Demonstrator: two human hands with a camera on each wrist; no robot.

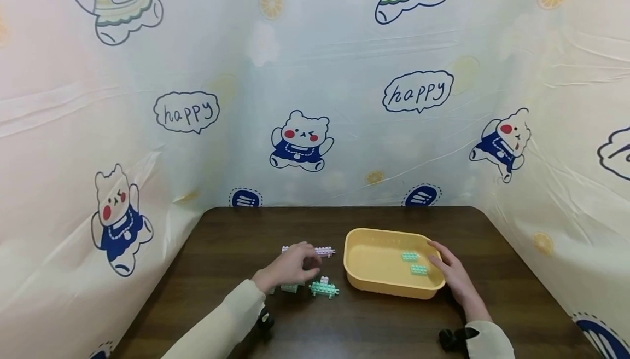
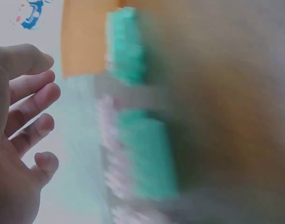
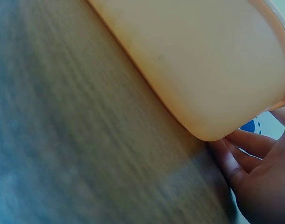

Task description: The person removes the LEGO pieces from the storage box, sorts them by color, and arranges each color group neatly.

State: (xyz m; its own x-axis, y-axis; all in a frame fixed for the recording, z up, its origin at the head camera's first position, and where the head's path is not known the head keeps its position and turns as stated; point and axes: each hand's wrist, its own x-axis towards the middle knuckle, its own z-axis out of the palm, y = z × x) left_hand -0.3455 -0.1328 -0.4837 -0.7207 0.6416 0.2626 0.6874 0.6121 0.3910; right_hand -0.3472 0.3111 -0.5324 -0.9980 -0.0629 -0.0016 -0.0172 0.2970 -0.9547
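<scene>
My left hand [image 1: 294,265] is above the table, its fingers loosely bent with nothing between them. Below and beside it lie a mint-green building-block assembly [image 1: 323,289] with a small pale pink block on top, and more green blocks [image 1: 289,288] partly hidden by the hand. Behind the fingers is a pale pink strip of blocks [image 1: 325,252], partly covered. In the left wrist view the green blocks [image 2: 149,156] are blurred. My right hand [image 1: 455,276] holds the right end of a yellow plastic basket [image 1: 384,287] at its rim. Two mint-green blocks [image 1: 419,270] lie inside.
The dark brown wooden table [image 1: 374,326] carries everything. A pale curtain [image 1: 339,74] printed with cartoon bears and "happy" bubbles hangs behind it and along both sides. A black strap device [image 1: 451,340] is on the right wrist.
</scene>
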